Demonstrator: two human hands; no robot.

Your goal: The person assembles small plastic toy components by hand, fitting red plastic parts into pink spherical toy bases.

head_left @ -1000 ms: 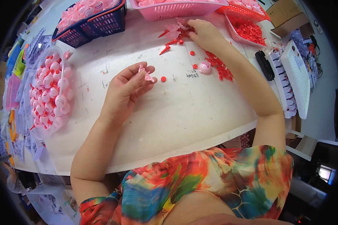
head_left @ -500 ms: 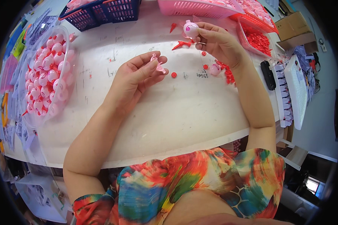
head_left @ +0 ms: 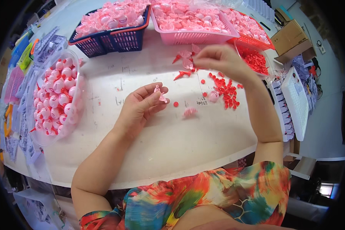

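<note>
My left hand point(head_left: 140, 102) is closed above the table, pinching a small pink plastic piece point(head_left: 160, 95) between thumb and fingers. My right hand point(head_left: 223, 61) reaches farther out, its fingers bent and slightly apart, with nothing seen in them. Just left of its fingertips lie translucent pink shell pieces point(head_left: 186, 62). Beside them are red pointed pieces point(head_left: 183, 74). A pink ball-like piece point(head_left: 190, 111), blurred by motion, is over the table between my two hands. Another pink ball point(head_left: 213, 96) rests by a scatter of small red caps point(head_left: 229, 93).
At left, a clear tub point(head_left: 79, 82) holds many pink balls with red tips. Along the back stand a dark blue basket point(head_left: 115, 41), a pink basket point(head_left: 191, 37) and a red basket point(head_left: 257, 44) of pink parts. A bin of red pieces point(head_left: 255, 62) sits at right.
My right hand has let go of the pink ball it was holding and is now by the pink shells. A blurred pink piece has appeared mid-table. The view has tilted upward.
</note>
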